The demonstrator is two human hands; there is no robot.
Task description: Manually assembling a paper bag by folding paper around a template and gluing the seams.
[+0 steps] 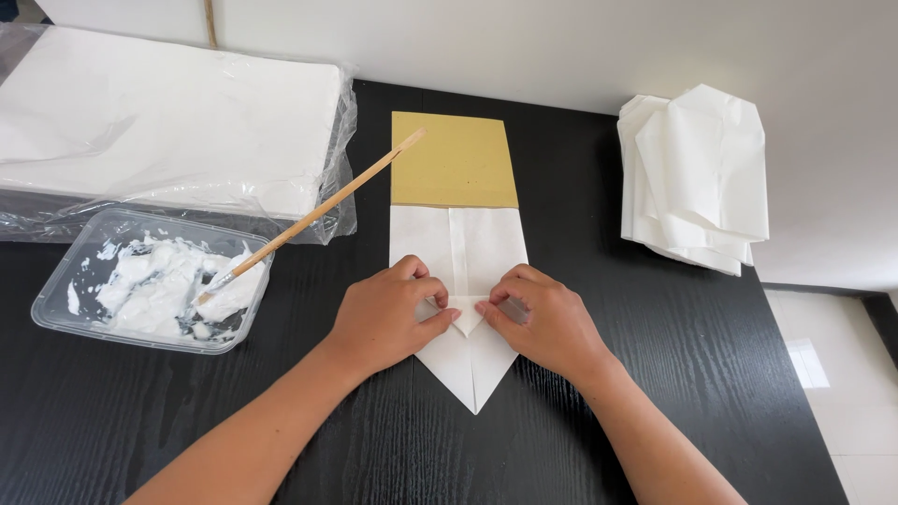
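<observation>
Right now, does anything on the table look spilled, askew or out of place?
Nothing is spilled. White paste is smeared up the walls of the clear tray, and the brush leans out over its rim. Folded paper lies straight.
</observation>
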